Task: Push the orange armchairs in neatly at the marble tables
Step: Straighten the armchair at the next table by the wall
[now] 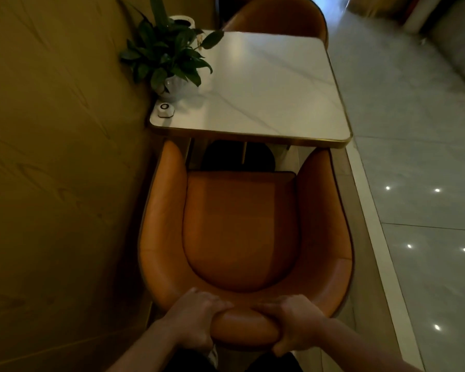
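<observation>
A wood-panelled wall (51, 157) runs along the left side of the marble table (266, 89), with glossy floor tiles (414, 157) to the table's right. The near orange armchair (239, 224) faces the table's near edge, its arm tips reaching the rim and its seat outside it. A second orange armchair (277, 17) stands at the table's far edge. A potted plant (167, 52) sits at the table's left edge. The left hand (196, 318) and right hand (293, 323) both grip the top of the near chair's backrest, fingers curled over it. A small white call button (165, 110) lies on the table's near-left corner.

Upper middle of frame, the marble counter (266, 84) carries a potted plant (169, 57) and a white button (166, 109) along its left edge.
</observation>
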The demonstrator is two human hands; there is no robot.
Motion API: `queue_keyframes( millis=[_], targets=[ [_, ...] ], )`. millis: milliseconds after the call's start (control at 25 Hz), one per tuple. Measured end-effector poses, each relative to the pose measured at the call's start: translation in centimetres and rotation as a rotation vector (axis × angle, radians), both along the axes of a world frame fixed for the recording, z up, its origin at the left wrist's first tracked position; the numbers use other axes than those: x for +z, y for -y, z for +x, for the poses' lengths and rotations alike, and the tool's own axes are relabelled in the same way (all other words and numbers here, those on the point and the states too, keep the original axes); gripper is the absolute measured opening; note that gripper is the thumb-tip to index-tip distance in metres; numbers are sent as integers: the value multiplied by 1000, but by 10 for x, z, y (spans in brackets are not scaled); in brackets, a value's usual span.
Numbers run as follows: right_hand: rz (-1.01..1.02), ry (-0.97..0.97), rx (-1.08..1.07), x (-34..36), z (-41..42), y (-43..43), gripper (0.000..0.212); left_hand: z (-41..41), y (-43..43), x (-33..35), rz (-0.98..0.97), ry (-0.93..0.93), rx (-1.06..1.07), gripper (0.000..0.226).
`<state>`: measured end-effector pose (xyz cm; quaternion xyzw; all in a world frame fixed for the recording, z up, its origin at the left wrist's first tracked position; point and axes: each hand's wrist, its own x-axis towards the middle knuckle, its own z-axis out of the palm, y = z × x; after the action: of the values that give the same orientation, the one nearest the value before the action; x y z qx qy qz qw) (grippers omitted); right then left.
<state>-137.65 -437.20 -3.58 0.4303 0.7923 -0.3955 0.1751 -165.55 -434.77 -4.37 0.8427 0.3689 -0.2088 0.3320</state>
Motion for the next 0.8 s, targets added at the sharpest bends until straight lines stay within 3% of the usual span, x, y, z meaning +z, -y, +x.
queue_keyframes(
  millis=[800],
  targets=[
    [8, 18, -61, -6, -35, -20, 100, -32, -33, 8, -2, -55, -2, 88]
  ],
)
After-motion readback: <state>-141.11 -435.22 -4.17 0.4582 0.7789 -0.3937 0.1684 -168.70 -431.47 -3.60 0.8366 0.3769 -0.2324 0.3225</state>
